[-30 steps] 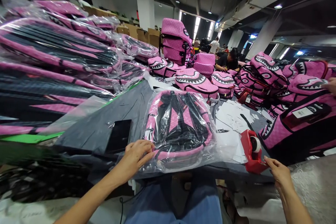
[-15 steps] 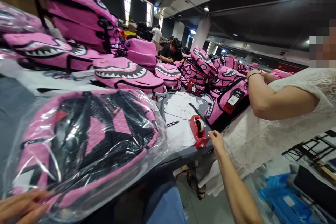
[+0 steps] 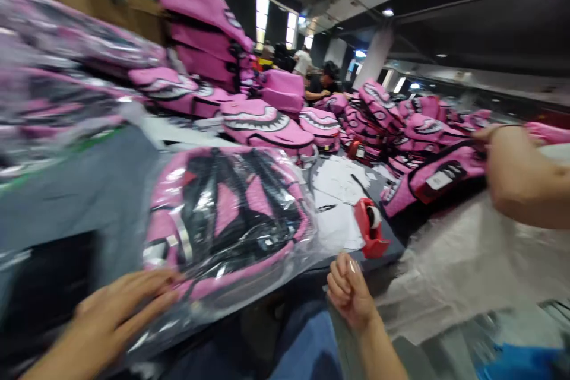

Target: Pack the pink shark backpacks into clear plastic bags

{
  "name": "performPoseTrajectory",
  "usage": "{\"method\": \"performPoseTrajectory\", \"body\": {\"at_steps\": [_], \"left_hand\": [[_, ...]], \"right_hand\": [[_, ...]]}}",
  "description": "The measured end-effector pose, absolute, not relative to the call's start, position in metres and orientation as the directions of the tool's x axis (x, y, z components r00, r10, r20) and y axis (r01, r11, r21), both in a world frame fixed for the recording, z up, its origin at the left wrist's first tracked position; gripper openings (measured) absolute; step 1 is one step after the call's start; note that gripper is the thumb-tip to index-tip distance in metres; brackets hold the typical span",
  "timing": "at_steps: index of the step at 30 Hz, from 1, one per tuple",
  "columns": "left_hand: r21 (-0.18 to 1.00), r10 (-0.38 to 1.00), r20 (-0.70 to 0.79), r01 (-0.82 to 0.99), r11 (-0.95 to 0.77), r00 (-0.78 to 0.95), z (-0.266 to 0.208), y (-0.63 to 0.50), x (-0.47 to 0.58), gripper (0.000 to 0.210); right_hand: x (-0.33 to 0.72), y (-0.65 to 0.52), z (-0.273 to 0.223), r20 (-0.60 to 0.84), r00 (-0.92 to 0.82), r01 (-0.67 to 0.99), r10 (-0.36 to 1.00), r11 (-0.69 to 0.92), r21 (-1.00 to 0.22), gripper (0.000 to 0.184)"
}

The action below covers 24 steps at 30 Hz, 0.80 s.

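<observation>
A pink and black backpack (image 3: 227,208) lies strap side up inside a clear plastic bag (image 3: 249,294) on the grey table. My left hand (image 3: 120,309) rests on the bag's near left corner, fingers stretched out over the plastic. My right hand (image 3: 350,291) is closed in a pinch just off the table's front edge, to the right of the bag. A small strip of clear tape barely shows at its fingertips. Just beyond that hand stands a red tape dispenser (image 3: 371,231) with a roll in it.
White papers (image 3: 338,184) with a pen (image 3: 326,208) lie beside the dispenser. Shark-mouth backpacks (image 3: 267,122) are piled behind, and bagged ones (image 3: 66,95) at left. A co-worker's arm (image 3: 521,184) handles a tagged backpack (image 3: 436,181) at right.
My right hand has come away from the tape dispenser toward the bagged backpack. The view has swung left, and more of my left hand shows, still on the bag's corner.
</observation>
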<state>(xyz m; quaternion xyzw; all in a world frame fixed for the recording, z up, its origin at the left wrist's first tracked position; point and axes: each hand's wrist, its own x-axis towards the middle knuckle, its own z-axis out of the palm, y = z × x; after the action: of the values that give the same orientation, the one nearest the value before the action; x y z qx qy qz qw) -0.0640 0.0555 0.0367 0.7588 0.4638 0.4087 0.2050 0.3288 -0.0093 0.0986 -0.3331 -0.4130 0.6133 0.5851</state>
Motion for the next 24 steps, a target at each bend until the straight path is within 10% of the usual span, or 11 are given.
{"method": "performPoseTrajectory", "body": {"at_steps": [5,9,14,18,24], "left_hand": [[0.697,0.958,0.102,0.668,-0.261,0.268,0.076,0.048,-0.057,0.044],[0.697,0.962,0.034,0.684,-0.218,0.271,0.085,0.047,-0.048,0.035],[0.682,0.968,0.057,0.699,-0.216,0.244,0.070,0.043,-0.049,0.026],[0.673,0.960,0.120,0.691,-0.266,0.253,0.062,0.042,-0.050,0.027],[0.662,0.957,0.136,0.696,-0.279,0.255,0.058,0.042,-0.047,0.026]], "right_hand": [[0.251,0.043,0.174,0.146,-0.797,0.062,0.586,0.319,-0.946,0.032],[0.175,0.101,0.184,-0.093,-0.948,0.307,0.305,0.795,-0.523,0.012],[0.138,0.148,0.163,-0.385,-0.800,0.557,0.461,0.809,-0.188,0.026],[0.152,0.143,0.170,-0.182,-0.679,0.723,0.711,0.690,-0.004,0.031],[0.146,0.093,0.147,-0.171,-0.782,0.618,0.600,0.782,-0.083,0.037]]}}
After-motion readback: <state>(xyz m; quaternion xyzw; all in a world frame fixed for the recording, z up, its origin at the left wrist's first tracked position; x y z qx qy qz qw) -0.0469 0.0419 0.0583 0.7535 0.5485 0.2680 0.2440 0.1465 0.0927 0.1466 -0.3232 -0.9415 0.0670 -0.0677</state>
